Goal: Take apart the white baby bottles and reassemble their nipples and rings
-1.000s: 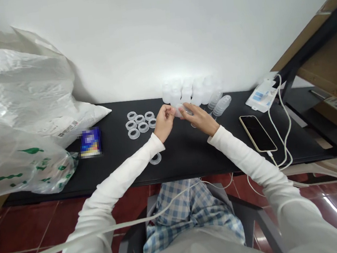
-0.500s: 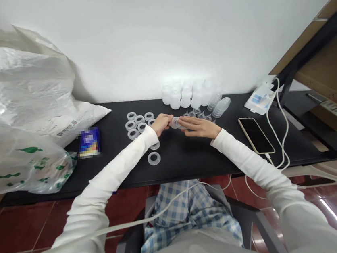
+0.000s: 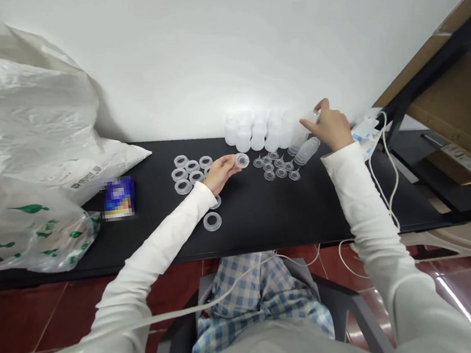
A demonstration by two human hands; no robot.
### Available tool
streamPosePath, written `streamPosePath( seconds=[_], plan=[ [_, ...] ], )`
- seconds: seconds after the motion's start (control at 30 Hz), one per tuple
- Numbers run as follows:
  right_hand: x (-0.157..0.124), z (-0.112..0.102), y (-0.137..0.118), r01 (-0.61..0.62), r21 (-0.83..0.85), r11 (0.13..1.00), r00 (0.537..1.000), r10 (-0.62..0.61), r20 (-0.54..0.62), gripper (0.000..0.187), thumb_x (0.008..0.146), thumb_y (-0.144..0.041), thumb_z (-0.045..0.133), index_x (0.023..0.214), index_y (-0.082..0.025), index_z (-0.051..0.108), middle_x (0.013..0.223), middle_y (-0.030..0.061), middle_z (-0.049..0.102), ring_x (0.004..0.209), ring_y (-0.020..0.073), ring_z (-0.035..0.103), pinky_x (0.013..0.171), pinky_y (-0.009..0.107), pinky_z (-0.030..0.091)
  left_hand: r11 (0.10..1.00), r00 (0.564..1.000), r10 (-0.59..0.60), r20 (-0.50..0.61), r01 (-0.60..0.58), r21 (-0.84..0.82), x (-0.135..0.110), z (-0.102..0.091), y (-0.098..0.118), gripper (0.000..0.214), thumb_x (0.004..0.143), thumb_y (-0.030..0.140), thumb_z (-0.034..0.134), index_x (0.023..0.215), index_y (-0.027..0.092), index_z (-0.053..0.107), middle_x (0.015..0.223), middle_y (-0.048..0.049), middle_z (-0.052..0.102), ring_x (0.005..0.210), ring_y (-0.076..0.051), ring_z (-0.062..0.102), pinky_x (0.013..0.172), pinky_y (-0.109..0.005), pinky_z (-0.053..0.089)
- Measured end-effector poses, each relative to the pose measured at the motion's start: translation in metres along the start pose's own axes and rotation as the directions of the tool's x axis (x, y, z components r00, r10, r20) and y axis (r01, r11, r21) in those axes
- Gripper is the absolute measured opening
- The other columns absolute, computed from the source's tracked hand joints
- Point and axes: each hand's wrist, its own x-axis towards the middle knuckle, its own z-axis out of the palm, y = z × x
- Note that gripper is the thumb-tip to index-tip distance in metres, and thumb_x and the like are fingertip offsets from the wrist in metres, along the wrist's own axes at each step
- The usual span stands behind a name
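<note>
My left hand is closed around a small round translucent plastic piece, its ringed open end facing up. Fingers cover the rest of it. Raised above the black table, my right hand has its thumb and forefinger apart, near the far end of the nested clear plastic cups. A faint pale spot shows between those fingers; I cannot make it out. Several translucent rings lie left of my left hand, one ring nearer me. Between my hands lie several small clear discs with thin tips.
White translucent bottles stand against the wall. Large plastic bags and a blue pack are on the left. A white power strip with cables lies at the right, beside cardboard boxes.
My right hand has left the piece in my left hand and moved right and up, over the nested cups. My left hand still holds the piece, its ringed end now uncovered.
</note>
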Motion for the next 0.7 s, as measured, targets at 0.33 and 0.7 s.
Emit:
streamPosePath(
  seconds=[0.33, 0.7],
  plan=[
    [0.009, 0.059, 0.039, 0.172, 0.081, 0.982, 0.982, -0.164, -0.096, 0.068, 0.067, -0.094, 0.054, 0.077, -0.027, 0.048, 0.074, 0.011, 0.064, 0.097, 0.0389, 0.062, 0.093, 0.074, 0.038, 0.995, 0.999, -0.002, 0.034, 0.005, -0.097, -0.004, -0.006, 0.001, 0.017, 0.079, 0.021, 0.079, 0.079, 0.015, 0.063, 0.086, -0.0018, 0.072, 0.088, -0.01, 0.068, 0.09, -0.026, 0.052],
    [-0.072, 0.044, -0.123, 0.466, 0.318, 0.826, 0.806, -0.544, 0.232, 0.029, 0.098, -0.045, 0.052, 0.109, -0.019, 0.056, 0.091, 0.0061, 0.067, 0.081, 0.0197, 0.062, 0.08, 0.035, 0.047, 0.984, 0.975, 0.156, 0.16, -0.139, -0.112, 0.005, -0.013, -0.011, 0.038, 0.07, 0.042, 0.087, 0.081, 0.017, 0.06, 0.092, 0.0002, 0.072, 0.096, -0.012, 0.067, 0.103, -0.031, 0.047]
  ],
)
